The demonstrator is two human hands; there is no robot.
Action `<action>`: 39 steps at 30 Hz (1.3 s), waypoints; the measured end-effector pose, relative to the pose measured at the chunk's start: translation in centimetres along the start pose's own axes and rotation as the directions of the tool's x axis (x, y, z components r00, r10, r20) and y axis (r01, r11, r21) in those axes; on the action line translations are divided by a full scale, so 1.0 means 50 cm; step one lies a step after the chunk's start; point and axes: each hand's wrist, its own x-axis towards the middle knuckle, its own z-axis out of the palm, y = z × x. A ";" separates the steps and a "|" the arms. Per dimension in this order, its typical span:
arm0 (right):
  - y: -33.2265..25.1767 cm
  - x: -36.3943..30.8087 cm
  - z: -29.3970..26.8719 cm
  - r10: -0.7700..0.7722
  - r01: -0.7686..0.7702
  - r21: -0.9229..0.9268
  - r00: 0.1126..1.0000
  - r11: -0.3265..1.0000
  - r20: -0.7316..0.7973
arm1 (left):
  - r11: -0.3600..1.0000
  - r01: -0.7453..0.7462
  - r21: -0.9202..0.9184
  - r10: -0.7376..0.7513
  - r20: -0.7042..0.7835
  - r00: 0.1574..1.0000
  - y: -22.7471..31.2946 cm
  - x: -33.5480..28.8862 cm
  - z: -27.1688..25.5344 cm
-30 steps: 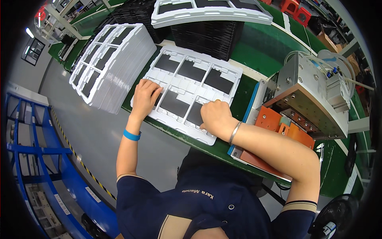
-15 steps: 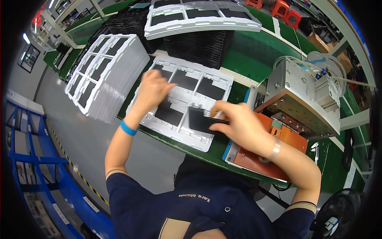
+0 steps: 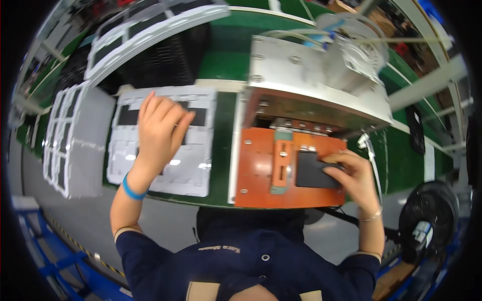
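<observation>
My right hand [image 3: 355, 176] grips a flat black rectangular part [image 3: 314, 170] and holds it down on the orange fixture plate [image 3: 256, 170] under the grey metal machine [image 3: 311, 85]. My left hand [image 3: 159, 131] hovers with fingers spread over the white moulded tray [image 3: 193, 173], above one of the black parts [image 3: 126, 115] that lie in its pockets. A blue band sits on my left wrist and a thin bracelet on my right.
A stack of white trays [image 3: 65, 145] stands at the left of the green bench [image 3: 221, 55]. Further back lie black trays [image 3: 155, 70] with another white tray on top. A black fan [image 3: 427, 220] stands at the lower right, blue racking at the lower left.
My right hand has carried a black part from the white tray to the orange fixture plate. My left hand stayed over the tray. The view has swung to the right.
</observation>
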 end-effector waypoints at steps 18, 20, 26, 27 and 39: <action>0.016 0.039 0.087 -0.531 0.487 -0.583 0.840 0.650 0.110 | 0.749 -0.245 -0.616 0.573 0.416 0.706 0.256 0.018 0.047; 0.012 0.041 0.091 -0.500 0.441 -0.601 0.862 0.666 0.079 | 0.752 -0.245 -0.612 0.570 0.418 0.707 0.256 0.013 0.048; 0.017 0.038 0.083 -0.488 0.433 -0.585 0.870 0.686 0.071 | 0.752 -0.246 -0.611 0.571 0.419 0.706 0.254 0.016 0.050; 0.019 0.038 0.085 -0.489 0.437 -0.580 0.869 0.688 0.076 | 0.751 -0.244 -0.613 0.571 0.419 0.706 0.255 0.016 0.050; 0.006 -0.030 0.031 -0.328 0.344 -0.455 0.937 0.821 0.116 | 0.724 -0.123 -0.679 0.552 0.463 0.694 0.247 0.029 0.045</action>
